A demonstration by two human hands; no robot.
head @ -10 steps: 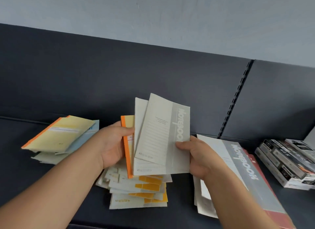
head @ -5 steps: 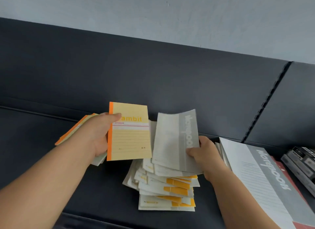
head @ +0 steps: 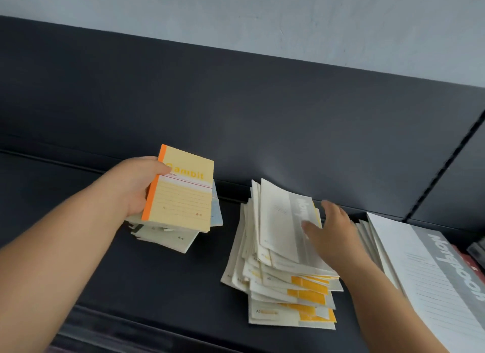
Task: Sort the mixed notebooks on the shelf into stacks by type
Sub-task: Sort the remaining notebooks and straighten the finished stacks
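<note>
SORTING IN PROGRESS: a dark shelf (head: 162,287) w/ a dark back panel (head: 236,103) carries three lots of notebooks, seen from the head cam. The middle stack (head: 291,297) is a loose, fanned heap of white A5 books w/ yellow blocks. Just right of the middle stack lie the big grey-and-white notebooks (head: 425,279), cover word running sideways, w/ a red cover (head: 463,257) showing under them. Left of the middle stack, well apart from it, sits the left stack (head: 170,238): pale books, a light-blue one peeping out on the side facing the middle stack. The person's L hand (head: 133,187), left of the middle stack, is clamped on the yellow notebook (head: 183,197), thumb on the cover by the orange spine, fingers hidden beneath. That book, marked "Gambit", hangs tilted right over the left stack; whether the two touch, can't tell. The R hand (head: 333,234), blurred, is atop the middle stack, fingers apart and straight, thumb on the top notebook (head: 283,221), a grey-and-white one, gripping nothing. Far right of the middle stack, at the frame edge: dark boxes (head: 476,250), too cut off to read.
</note>
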